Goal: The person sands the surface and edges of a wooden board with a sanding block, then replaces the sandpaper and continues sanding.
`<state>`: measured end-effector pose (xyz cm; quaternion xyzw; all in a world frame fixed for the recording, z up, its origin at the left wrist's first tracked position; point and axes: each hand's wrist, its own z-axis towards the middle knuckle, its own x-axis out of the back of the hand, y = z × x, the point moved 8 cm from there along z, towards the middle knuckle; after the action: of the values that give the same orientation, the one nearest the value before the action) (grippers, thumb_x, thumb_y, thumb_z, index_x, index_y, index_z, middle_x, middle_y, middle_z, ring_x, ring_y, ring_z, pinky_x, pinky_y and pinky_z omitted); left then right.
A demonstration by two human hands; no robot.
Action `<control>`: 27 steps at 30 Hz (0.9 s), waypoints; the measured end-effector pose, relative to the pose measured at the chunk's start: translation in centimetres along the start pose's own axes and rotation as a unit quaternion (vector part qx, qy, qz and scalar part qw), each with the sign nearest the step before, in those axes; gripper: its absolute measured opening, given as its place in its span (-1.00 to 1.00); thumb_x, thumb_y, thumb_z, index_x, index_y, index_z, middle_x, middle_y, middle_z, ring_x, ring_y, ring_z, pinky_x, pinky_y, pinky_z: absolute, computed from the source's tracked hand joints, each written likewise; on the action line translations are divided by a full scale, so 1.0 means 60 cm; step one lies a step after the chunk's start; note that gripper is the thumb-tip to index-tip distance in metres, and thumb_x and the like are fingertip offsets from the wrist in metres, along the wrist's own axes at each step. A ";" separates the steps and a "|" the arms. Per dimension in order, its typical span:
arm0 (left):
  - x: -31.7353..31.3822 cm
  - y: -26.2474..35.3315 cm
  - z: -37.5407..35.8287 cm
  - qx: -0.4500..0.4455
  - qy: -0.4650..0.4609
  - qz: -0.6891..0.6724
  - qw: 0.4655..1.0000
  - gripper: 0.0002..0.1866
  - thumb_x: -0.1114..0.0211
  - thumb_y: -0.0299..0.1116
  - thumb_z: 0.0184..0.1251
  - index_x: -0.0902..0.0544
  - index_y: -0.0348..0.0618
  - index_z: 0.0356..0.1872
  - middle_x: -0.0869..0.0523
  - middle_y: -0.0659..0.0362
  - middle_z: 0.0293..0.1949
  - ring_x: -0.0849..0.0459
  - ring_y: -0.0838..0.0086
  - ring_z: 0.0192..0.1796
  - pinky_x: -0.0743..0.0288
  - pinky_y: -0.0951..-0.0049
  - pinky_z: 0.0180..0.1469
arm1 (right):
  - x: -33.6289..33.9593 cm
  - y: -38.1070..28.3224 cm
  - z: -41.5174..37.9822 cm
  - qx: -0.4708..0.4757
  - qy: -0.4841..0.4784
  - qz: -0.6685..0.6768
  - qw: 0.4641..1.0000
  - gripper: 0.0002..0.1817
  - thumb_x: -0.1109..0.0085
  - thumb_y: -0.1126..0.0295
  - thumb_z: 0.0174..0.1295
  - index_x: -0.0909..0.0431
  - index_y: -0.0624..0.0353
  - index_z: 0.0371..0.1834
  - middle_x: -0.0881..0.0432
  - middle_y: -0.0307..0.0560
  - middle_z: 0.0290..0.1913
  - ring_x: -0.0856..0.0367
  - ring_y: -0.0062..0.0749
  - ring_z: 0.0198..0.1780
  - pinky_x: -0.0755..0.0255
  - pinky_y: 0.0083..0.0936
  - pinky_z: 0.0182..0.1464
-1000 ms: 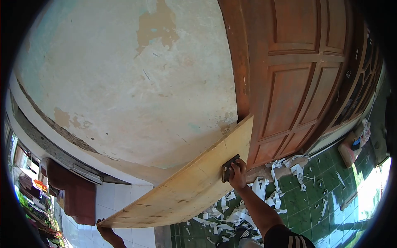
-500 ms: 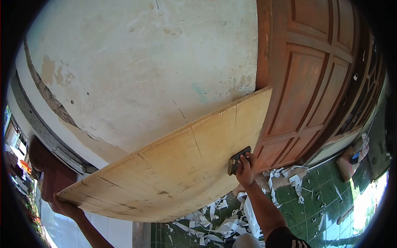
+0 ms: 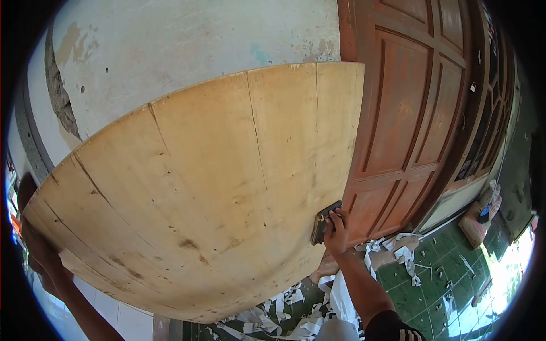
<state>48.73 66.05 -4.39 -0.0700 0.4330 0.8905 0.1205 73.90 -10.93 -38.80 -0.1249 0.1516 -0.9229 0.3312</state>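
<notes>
A large pale wooden panel (image 3: 210, 153), with dark cracks, knots and stains, leans tilted in front of me. At its far left edge, my left hand (image 3: 45, 256) grips the panel's border, the fingers partly hidden in shadow. My right hand (image 3: 336, 232) is closed round a dark rectangular block (image 3: 322, 223) with a yellowish edge, held against the panel's lower right side. What kind of tool the block is I cannot tell.
Behind the panel is a worn, peeling wall (image 3: 187, 45). A brown wooden door (image 3: 398, 102) stands to the right. White strips (image 3: 341, 298) litter the green tiled floor (image 3: 418, 298). A sack-like bundle (image 3: 475, 224) lies by the right wall.
The panel has swung up and towards me, its face showing more broadly. My left hand has moved left and up with its edge; my right hand stays nearly in place with the block.
</notes>
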 end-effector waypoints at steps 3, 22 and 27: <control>-0.016 -0.027 0.045 -0.074 -0.020 0.008 0.997 -0.40 0.01 0.06 0.68 -0.61 -0.23 0.38 -0.68 0.00 0.29 -0.61 0.25 0.33 -0.40 0.29 0.40 | 0.023 -0.046 0.164 0.021 0.022 0.061 0.998 -0.69 -0.27 0.71 0.30 -0.69 0.31 0.09 -0.58 0.19 0.10 -0.69 0.06 0.04 -0.64 -0.27 -0.02; -0.020 -0.038 0.072 -0.172 0.008 0.029 0.985 -0.44 -0.02 0.00 0.69 -0.63 -0.29 0.34 -0.68 -0.04 0.32 -0.62 0.20 0.34 -0.36 0.33 0.44 | 0.074 -0.168 0.413 0.065 0.073 0.029 0.995 -0.74 -0.30 0.64 0.31 -0.68 0.32 0.06 -0.60 0.18 0.08 -0.63 0.12 0.10 -0.55 -0.23 0.07; -0.015 -0.036 0.062 -0.183 0.012 0.025 0.983 -0.38 -0.05 0.07 0.68 -0.64 -0.32 0.31 -0.72 -0.07 0.25 -0.66 0.25 0.25 -0.42 0.34 0.37 | 0.058 -0.169 0.353 0.016 0.081 0.038 0.996 -0.75 -0.31 0.63 0.29 -0.69 0.30 0.03 -0.63 0.12 0.02 -0.65 0.14 0.06 -0.55 -0.21 0.07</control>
<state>50.10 70.17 -3.53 -0.0905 0.2658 0.9566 0.0781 72.45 -9.91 -15.12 -0.0388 0.1677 -0.9189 0.3550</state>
